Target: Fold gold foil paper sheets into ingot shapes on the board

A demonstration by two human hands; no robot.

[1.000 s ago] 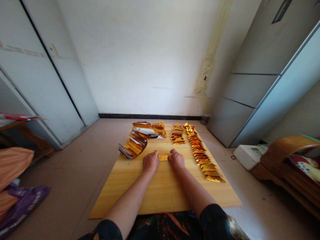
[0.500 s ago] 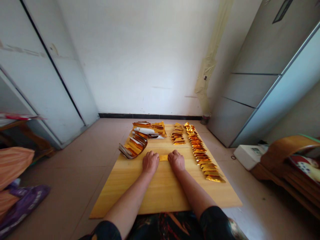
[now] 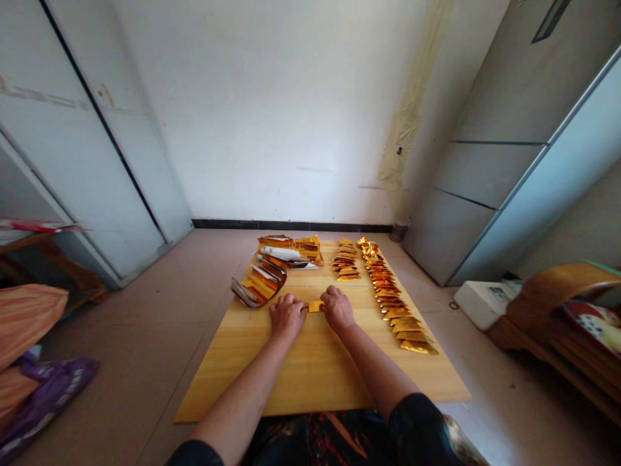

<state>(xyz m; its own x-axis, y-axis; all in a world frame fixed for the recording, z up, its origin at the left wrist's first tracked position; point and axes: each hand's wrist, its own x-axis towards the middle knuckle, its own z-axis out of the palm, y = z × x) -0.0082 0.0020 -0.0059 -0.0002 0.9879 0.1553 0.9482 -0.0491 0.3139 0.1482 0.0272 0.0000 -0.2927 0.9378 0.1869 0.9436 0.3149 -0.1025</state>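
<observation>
Two hands press knuckles-up on a wooden board [image 3: 315,375], forearms reaching away from the camera. The left hand [image 3: 287,315] and right hand [image 3: 337,308] each pinch an end of a gold foil strip [image 3: 315,306], which lies flat between them at mid-board, its long axis running left to right.

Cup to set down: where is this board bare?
Bare: near half of the wooden board, beside the forearms. Crowded: far end with foil sheets, right edge with folded gold pieces, middle where left hand and right hand hold a gold strip.
</observation>
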